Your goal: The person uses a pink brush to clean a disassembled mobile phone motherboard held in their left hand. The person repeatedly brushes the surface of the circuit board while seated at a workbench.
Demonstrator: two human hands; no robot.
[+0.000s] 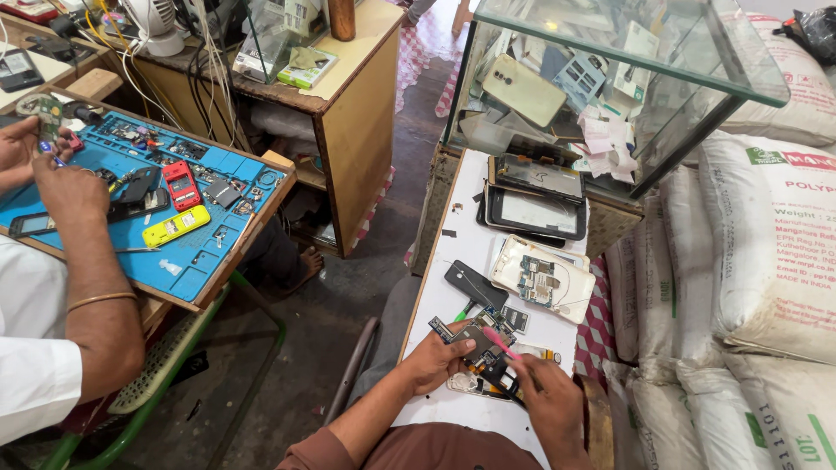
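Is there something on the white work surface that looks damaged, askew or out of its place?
Yes. An opened phone lies with its circuit board exposed, and two flat screen panels are stacked crookedly near the glass case. The left hand holds a bare circuit board, and the right hand holds a pink tool on it.

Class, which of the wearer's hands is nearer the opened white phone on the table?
The right hand: the white phone lies straight beyond it, while the left hand, holding the circuit board, is farther left.
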